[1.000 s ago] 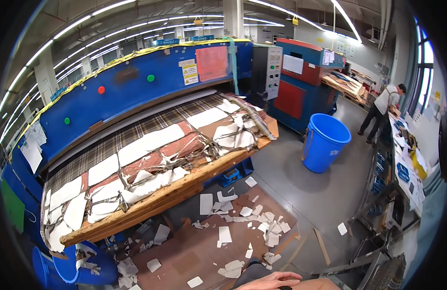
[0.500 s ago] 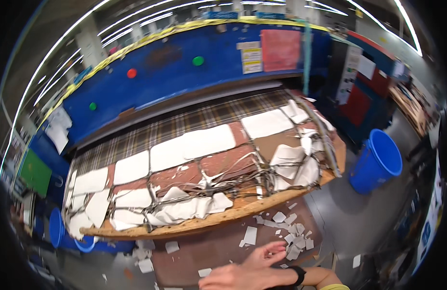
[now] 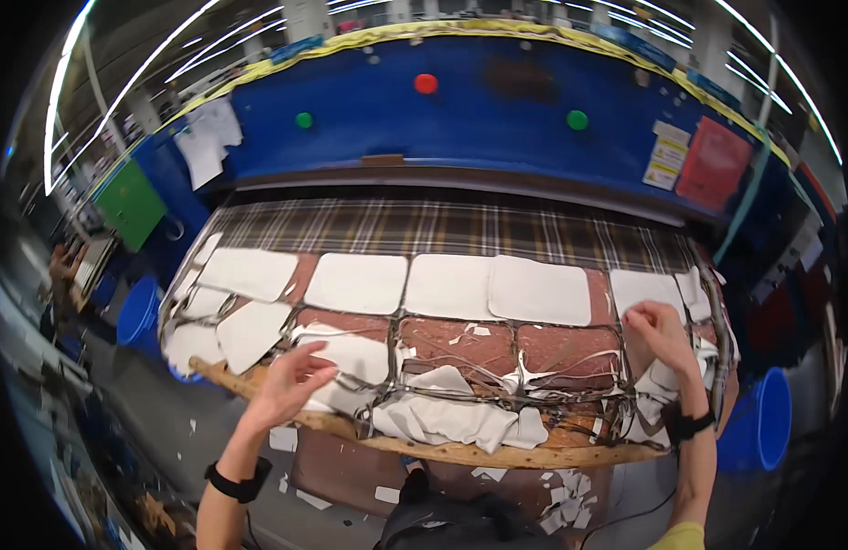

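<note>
One blue machine (image 3: 497, 110) carries three round buttons. Its plaid bed (image 3: 442, 229) bears roughly ten white pieces (image 3: 360, 282). Left hand (image 3: 291, 385), fingers loose, rests on one at the wooden front edge (image 3: 461, 451); right hand (image 3: 658, 335) pinches another near the right edge.

Blue bucket (image 3: 761, 431) right; green board (image 3: 131, 203) left; floor scraps (image 3: 571, 490).

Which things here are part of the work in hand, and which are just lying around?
In hand: left hand over a white cut piece; right hand at white pieces; leftover strips.
Lying about: blue bins; floor scraps; green panel.
</note>
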A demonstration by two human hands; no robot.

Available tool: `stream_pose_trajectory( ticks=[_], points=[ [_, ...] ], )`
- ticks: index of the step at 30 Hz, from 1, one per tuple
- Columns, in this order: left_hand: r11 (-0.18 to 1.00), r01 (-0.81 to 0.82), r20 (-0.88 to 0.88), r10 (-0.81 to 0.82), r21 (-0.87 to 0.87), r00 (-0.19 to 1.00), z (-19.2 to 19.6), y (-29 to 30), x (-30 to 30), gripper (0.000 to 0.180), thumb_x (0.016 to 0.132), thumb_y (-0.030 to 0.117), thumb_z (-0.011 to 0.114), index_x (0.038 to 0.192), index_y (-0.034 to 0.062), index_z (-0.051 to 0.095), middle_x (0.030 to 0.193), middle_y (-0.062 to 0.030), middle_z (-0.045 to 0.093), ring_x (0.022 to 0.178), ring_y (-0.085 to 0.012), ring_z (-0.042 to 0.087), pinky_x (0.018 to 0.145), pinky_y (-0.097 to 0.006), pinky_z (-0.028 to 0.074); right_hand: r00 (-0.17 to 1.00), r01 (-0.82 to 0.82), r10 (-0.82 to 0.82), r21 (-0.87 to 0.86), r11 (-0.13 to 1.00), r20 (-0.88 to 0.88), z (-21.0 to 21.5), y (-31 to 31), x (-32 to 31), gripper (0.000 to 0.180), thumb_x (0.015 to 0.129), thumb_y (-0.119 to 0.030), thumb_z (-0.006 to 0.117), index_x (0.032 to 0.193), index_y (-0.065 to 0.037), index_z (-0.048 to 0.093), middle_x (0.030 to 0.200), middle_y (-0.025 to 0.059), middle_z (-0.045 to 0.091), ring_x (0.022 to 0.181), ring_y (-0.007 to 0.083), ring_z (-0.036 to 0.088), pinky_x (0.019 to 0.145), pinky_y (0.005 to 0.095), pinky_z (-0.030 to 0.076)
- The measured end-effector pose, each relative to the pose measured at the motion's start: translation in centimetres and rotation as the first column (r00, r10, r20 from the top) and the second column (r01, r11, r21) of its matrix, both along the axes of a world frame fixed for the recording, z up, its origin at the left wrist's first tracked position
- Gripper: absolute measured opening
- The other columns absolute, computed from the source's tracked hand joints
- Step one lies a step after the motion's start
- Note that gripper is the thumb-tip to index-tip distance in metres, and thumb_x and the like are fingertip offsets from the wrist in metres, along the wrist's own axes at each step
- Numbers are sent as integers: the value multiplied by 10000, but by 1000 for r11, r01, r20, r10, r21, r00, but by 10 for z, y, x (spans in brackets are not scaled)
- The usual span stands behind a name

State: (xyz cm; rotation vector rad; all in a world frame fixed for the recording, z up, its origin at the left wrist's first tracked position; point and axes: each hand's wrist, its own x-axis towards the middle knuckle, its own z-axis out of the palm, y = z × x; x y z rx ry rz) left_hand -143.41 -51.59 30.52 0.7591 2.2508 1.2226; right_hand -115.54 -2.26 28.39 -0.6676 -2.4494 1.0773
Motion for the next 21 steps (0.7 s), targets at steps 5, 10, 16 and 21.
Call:
stream_pose_trajectory(
  ticks=[5, 10, 16, 21],
  points=[
    [959, 124, -367, -214, -254, 905, -30, -4, -118, 658, 835, 148, 724, 1397, -23, 427, 1135, -247, 623, 1004, -336, 639, 837, -393, 520, 960, 138, -229, 435, 890, 163, -30, 42, -50, 268, 847, -251, 638, 947, -8, 693, 893, 205, 696, 832, 322, 685, 768, 395, 530],
    [812, 367, -595, -582, -453, 553, -44, 50, -177, 790, 761, 142, 748, 1436, -7, 367, 1304, -257, 524, 1172, -412, 530, 961, -461, 460, 778, 262, -528, 588, 765, 341, -55, 46, -61, 387, 831, -316, 686, 1019, 18, 633, 1026, 239, 655, 1002, 411, 612, 871, 476, 501],
    [716, 469, -478, -696, -518, 536, -46, 95, -192, 805, 725, 245, 785, 1408, 27, 421, 1365, -270, 488, 1200, -413, 529, 975, -463, 461, 732, 227, -513, 548, 805, 449, -57, 54, -62, 487, 798, -358, 721, 1022, 56, 595, 1061, 249, 634, 1038, 422, 587, 897, 484, 485],
    [694, 463, -428, -712, -551, 557, -37, 105, -193, 815, 696, 338, 792, 1371, 24, 460, 1356, -297, 497, 1086, -433, 603, 919, -474, 505, 773, 169, -466, 570, 804, 429, -54, 61, -66, 491, 728, -332, 714, 932, 100, 599, 955, 302, 642, 943, 442, 621, 872, 466, 487]
  ],
)
